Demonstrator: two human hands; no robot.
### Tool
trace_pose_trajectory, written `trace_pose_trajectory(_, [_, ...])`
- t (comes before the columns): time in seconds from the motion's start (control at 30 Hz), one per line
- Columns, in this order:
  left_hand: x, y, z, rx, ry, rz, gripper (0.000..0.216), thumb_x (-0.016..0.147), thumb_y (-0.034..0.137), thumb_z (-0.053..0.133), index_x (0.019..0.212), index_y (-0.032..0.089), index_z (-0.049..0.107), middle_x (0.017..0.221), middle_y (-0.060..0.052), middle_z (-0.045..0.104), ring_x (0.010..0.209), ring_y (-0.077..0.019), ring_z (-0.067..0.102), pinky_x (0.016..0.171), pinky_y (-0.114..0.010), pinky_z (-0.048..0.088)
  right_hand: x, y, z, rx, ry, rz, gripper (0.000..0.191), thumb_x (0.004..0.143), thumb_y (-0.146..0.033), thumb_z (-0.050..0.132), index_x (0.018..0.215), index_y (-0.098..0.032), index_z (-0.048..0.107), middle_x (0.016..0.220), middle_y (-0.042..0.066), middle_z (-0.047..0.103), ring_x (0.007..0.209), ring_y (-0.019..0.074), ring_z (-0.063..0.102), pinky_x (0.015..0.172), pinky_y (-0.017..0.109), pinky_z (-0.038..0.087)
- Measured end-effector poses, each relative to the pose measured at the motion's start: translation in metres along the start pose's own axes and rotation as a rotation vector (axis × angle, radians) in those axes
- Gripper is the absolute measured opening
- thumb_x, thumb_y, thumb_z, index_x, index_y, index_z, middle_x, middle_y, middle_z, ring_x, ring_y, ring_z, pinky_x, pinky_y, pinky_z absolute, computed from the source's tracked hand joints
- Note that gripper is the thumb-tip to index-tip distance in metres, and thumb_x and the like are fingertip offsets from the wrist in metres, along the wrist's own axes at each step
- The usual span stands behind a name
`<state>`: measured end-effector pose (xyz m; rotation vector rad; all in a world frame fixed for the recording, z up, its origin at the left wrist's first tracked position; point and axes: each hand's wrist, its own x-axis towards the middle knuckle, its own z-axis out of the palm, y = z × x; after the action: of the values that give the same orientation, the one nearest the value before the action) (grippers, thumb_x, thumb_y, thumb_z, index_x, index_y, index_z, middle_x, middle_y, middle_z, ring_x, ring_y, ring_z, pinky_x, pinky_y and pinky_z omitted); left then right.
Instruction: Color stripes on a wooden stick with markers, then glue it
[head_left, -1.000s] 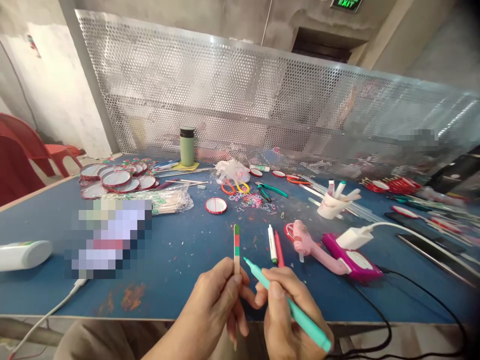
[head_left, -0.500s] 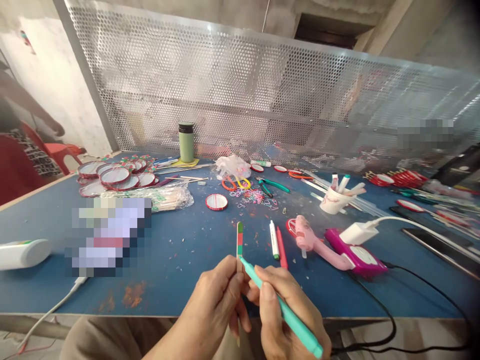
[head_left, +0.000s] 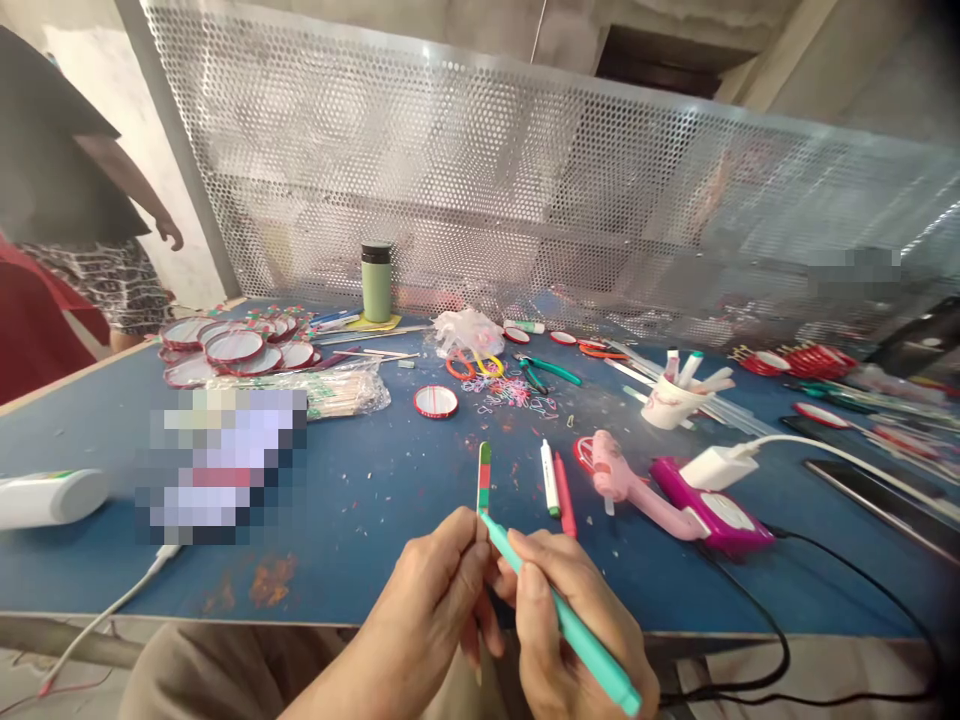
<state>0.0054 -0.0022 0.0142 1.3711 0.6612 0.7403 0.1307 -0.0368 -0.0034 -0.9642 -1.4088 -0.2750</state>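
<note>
My left hand (head_left: 439, 590) pinches a thin wooden craft stick (head_left: 484, 475) upright near the table's front edge. Green, red and teal-green bands colour the stick's upper part; its lower part is hidden by my fingers. In my right hand (head_left: 574, 610) is a turquoise marker (head_left: 585, 640), its tip touching the stick just above my left fingertips. A white marker with a green end (head_left: 550, 480) and a red marker (head_left: 564, 495) lie side by side just beyond my right hand.
A pink glue gun (head_left: 637, 485) rests beside a magenta power strip (head_left: 709, 510) on the right. Farther back are a paper cup of pens (head_left: 667, 402), pliers (head_left: 551, 370) and a green tumbler (head_left: 376, 285). Red-rimmed discs (head_left: 234, 347) pile up at left, where a person (head_left: 67, 170) stands.
At the far left, the person has come further into view, moving right. My hands keep nearly the same pose, with the marker tip still at the stick. The view has shifted slightly.
</note>
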Motion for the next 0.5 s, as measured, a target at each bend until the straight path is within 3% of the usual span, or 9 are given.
trace_pose_trajectory(0.5, [-0.0005,-0.0013,-0.0006,0.015,0.009,-0.019,0.042,0.099,0.058,0.043,0.082,0.02,0.048,0.061,0.001,0.06,0.043,-0.0068,0.052,0.04,-0.014,0.038,0.0026,-0.0019,-0.0006,0.003,-0.008,-0.005,0.028,0.087,0.001,0.055,0.103,-0.015,0.072,0.076,0.002,0.071,0.065,0.0133,0.068,0.059,0.026,0.058])
